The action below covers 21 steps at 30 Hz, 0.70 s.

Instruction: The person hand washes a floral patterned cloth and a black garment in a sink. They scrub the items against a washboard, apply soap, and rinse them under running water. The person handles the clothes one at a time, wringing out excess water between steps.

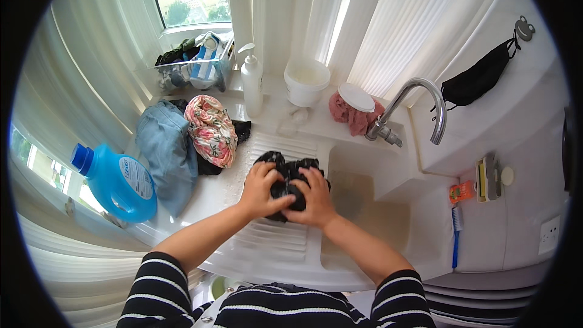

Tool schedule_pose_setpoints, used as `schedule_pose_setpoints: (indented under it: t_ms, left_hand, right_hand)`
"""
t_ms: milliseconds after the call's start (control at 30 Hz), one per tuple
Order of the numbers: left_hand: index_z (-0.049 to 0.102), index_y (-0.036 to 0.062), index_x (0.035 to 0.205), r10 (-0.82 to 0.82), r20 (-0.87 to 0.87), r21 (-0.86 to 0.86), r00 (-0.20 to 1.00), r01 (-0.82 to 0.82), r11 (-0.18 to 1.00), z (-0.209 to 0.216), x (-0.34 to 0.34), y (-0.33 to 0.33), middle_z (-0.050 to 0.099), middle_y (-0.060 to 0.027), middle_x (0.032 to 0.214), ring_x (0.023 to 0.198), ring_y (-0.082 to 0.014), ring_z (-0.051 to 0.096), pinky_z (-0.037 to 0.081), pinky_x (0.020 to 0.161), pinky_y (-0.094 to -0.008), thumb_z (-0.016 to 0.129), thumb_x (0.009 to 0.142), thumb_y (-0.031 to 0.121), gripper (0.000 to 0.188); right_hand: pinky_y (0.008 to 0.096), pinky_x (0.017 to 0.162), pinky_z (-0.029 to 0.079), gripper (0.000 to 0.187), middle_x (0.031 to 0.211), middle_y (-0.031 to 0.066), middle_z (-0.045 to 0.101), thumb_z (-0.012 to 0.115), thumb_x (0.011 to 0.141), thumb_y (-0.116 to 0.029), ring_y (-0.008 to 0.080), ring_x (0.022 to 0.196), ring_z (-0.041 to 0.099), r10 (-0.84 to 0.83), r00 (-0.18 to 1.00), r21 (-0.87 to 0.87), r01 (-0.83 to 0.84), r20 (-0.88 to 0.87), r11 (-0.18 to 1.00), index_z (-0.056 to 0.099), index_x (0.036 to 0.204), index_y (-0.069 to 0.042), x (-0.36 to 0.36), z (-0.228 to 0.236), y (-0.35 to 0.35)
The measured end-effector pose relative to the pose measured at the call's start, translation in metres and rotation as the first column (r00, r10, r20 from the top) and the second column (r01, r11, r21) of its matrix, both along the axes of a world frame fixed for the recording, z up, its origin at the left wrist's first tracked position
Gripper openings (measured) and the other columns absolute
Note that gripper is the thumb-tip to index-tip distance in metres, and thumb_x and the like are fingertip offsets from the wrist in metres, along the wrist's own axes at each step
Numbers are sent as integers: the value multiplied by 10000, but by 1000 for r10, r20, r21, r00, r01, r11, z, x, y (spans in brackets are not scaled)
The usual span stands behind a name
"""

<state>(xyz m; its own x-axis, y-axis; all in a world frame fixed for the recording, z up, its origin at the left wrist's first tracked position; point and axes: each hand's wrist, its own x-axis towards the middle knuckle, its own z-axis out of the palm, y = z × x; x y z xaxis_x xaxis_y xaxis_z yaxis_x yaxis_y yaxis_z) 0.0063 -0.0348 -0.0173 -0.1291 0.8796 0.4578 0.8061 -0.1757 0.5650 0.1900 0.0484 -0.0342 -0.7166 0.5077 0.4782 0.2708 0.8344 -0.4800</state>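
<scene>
A bunched-up wet black cloth (pixel 280 189) lies on the ribbed white washboard (pixel 276 243) beside the sink basin. My left hand (pixel 262 191) presses on its left side, fingers curled over it. From the right, my right hand (pixel 313 197) grips the same cloth, and the two thumbs nearly meet in the middle. Folds hide the garment's kind. Just right of my hands, the basin (pixel 398 176) holds cloudy, greyish-brown water (pixel 358 206). Over its far side arches a chrome faucet (pixel 419 85).
On the left stand a blue detergent bottle (pixel 118 185), blue denim (pixel 164 146) and a floral cloth bundle (pixel 209 130). Along the back are a filled clear bin (pixel 191 73), a white pump bottle (pixel 251 82), a white tub (pixel 305 82) and a pink cloth (pixel 349 115). A blue brush (pixel 455 237) hangs right.
</scene>
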Motion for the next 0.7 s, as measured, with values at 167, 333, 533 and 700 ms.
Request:
schedule_pose_setpoints:
  t_ms: [167, 333, 533, 700]
  left_hand:
    - [602, 102, 706, -311, -61, 44, 949, 314, 949, 7, 34, -87, 605, -111, 939, 941, -336, 544, 437, 796, -453, 806, 629, 431, 395]
    - [578, 55, 714, 45, -50, 38, 998, -43, 998, -10, 4, 17, 560, -152, 816, 783, -368, 511, 423, 714, -455, 745, 716, 315, 308]
    - [646, 89, 1022, 42, 3, -3, 999, -42, 999, 3, -1, 14, 553, -210, 1182, 1138, -412, 487, 406, 969, -500, 791, 677, 425, 503]
    - [651, 86, 787, -191, -63, 33, 980, 193, 981, 6, 33, -81, 583, -145, 1046, 1021, -352, 523, 407, 879, -486, 786, 664, 436, 395]
  right_hand:
    - [548, 956, 360, 636, 1229, 166, 539, 836, 575, -481, 385, 1156, 484, 302, 953, -27, -302, -20, 953, 626, 1082, -160, 61, -5, -68]
    - [492, 903, 412, 648, 1152, 165, 555, 783, 556, -394, 379, 1079, 528, 28, 998, 39, -26, -63, 999, 596, 1093, -83, -4, -20, 28]
    - [556, 984, 349, 797, 1303, 127, 472, 781, 579, -410, 377, 1242, 409, 21, 998, -144, -13, 60, 990, 520, 1306, -213, -4, 12, 15]
    - [523, 966, 344, 592, 1226, 139, 503, 806, 535, -466, 373, 1181, 452, 167, 984, -57, -164, 64, 985, 637, 1000, -141, 42, 7, -69]
